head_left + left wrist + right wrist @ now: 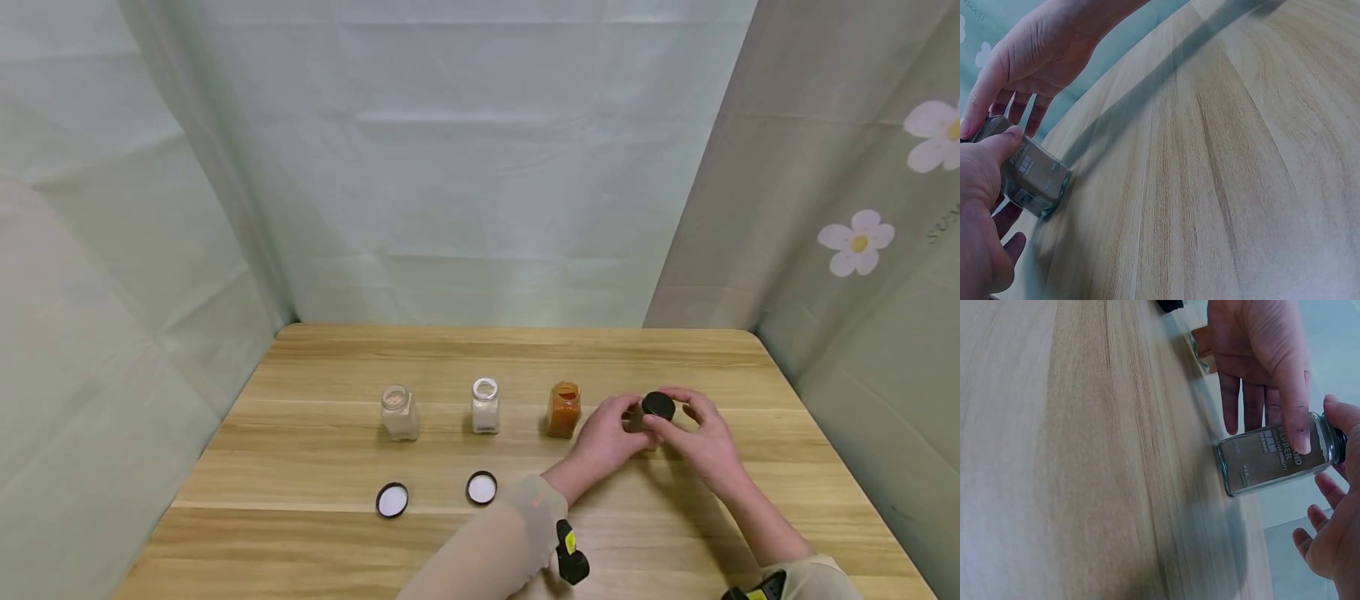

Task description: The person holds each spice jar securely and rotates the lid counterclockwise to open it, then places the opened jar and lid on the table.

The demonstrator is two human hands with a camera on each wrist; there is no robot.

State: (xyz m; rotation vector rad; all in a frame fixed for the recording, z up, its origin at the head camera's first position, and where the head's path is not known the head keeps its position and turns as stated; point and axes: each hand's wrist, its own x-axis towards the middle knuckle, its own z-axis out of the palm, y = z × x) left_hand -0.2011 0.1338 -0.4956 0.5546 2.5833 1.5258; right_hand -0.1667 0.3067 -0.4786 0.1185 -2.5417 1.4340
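A square glass jar of ground pepper [1272, 456], with a printed label, is between both hands over the right part of the table. My left hand [609, 437] grips the jar's body, its thumb lying across the label. At the top, my right hand [703, 442] pinches the black lid [658, 406] between thumb and fingers. In the left wrist view the jar [1035, 172] leans in the picture, its base at the tabletop. Just left of the hands stands an open jar of orange powder [564, 410].
Further left stand a lidless jar of white contents [485, 407] and a lidless jar of beige powder [401, 414]. Two black-rimmed lids, one near the middle [482, 488] and another lid [392, 500] farther left, lie white side up on the wooden table [300, 467]. Curtains surround the table.
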